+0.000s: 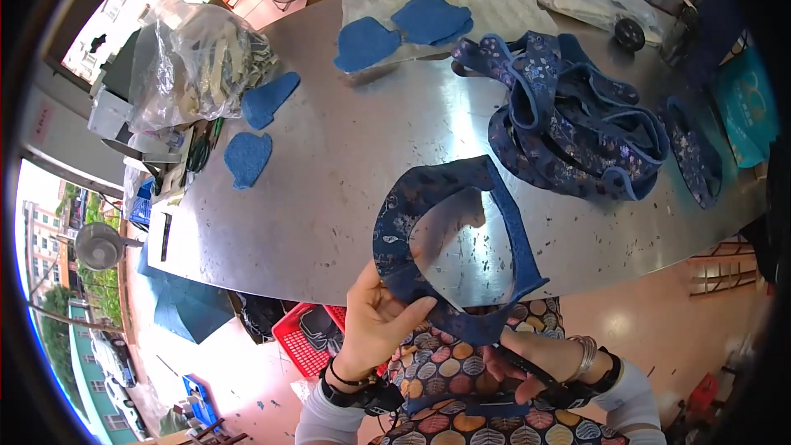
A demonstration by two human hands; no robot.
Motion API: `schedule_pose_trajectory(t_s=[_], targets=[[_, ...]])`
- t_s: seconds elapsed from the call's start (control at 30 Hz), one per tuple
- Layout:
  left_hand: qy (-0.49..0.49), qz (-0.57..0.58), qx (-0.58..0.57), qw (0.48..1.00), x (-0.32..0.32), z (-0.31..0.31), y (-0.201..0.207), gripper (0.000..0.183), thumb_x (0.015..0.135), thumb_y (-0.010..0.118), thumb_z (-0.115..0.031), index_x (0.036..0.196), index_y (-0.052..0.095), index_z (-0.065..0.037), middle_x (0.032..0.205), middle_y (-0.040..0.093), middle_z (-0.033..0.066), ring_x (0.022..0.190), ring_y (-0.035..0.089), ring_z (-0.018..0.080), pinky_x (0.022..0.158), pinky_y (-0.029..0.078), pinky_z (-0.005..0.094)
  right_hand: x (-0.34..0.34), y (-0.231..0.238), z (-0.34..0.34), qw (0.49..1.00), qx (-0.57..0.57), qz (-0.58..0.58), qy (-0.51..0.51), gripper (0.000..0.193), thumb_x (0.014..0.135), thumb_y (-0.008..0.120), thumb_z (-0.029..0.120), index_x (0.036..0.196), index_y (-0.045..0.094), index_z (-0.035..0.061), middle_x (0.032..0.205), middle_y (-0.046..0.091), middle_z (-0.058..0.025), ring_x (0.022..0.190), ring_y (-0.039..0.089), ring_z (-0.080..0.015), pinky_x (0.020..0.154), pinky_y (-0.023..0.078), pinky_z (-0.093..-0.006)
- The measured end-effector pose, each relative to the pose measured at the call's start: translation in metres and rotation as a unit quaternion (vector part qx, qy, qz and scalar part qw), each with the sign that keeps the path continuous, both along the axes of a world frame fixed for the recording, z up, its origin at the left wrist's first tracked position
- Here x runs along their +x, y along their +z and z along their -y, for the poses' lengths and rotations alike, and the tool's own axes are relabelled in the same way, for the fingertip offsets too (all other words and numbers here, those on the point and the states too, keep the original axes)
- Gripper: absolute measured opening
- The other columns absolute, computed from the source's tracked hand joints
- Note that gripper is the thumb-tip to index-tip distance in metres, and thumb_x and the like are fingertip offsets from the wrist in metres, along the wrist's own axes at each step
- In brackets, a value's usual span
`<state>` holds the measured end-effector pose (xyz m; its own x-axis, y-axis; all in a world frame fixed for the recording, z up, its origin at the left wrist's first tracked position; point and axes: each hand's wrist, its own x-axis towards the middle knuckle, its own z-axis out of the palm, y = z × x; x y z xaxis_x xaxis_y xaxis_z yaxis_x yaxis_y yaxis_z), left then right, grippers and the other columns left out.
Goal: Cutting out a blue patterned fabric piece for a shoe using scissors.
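Note:
A curved, ring-like piece of navy floral fabric (395,235) with a blue edge is held up just over the near edge of the metal table. My left hand (375,321) pinches its lower left part between thumb and fingers. Close below its lower right end, my right hand (535,354) is closed around black-handled scissors (527,367); their blades are mostly hidden. A heap of similar floral fabric pieces (577,132) lies on the table to the right, with one separate strip (692,152) beside it.
Blue fabric cutouts (367,43) lie at the back of the metal table (321,198), and others (247,159) at its left. A clear plastic bag of strips (198,66) stands at the far left. Below the table edge sits a red basket (301,342).

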<state>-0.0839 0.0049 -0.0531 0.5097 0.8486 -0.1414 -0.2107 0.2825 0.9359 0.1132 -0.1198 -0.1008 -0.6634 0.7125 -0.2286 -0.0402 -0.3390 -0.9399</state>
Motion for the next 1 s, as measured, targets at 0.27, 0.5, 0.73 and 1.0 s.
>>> schedule_pose_trajectory(t_s=[0.27,0.5,0.73,1.0], targets=[[0.011,0.025,0.01,1.0,0.005,0.001,-0.009,0.055,0.071,0.05,0.017,0.122,0.036,0.005,0.106,0.055,0.0146,0.095,0.056,0.0195,0.083,0.045,0.0295,-0.005,-0.016,0.011,0.992,-0.099,0.063,-0.054,0.046,0.07,0.073,0.024,0.09,0.04,-0.0005,0.067,0.057,-0.0049,0.062,0.056,-0.0144,0.057,0.043,-0.0257],[0.036,0.04,0.009,0.999,0.005,0.001,-0.013,0.054,0.071,0.05,0.017,0.122,0.035,0.005,0.101,0.056,0.0132,0.091,0.057,0.0179,0.083,0.045,0.0294,-0.002,0.017,-0.005,0.989,-0.044,0.132,-0.045,0.049,0.069,0.073,0.031,0.084,0.039,-0.0003,0.063,0.055,-0.0099,0.061,0.059,-0.0239,0.053,0.043,-0.0284],[0.037,0.064,-0.022,0.997,0.01,0.003,-0.011,0.054,0.073,0.05,0.016,0.123,0.034,0.005,0.099,0.056,0.0129,0.089,0.057,0.0181,0.081,0.046,0.0297,-0.005,0.007,0.002,0.978,0.06,0.184,-0.077,0.058,0.065,0.072,0.042,0.088,0.04,-0.001,0.064,0.053,-0.0117,0.059,0.058,-0.0295,0.052,0.043,-0.0312],[0.014,0.103,-0.052,0.993,0.012,0.006,-0.014,0.056,0.073,0.052,0.016,0.124,0.033,0.003,0.088,0.054,0.0083,0.081,0.056,0.0171,0.077,0.047,0.0289,-0.01,0.018,-0.012,0.919,-0.386,-0.016,-0.081,0.032,0.089,0.039,0.037,0.091,0.047,0.0062,0.069,0.049,0.0017,0.056,0.05,-0.0054,0.048,0.042,-0.0171]])
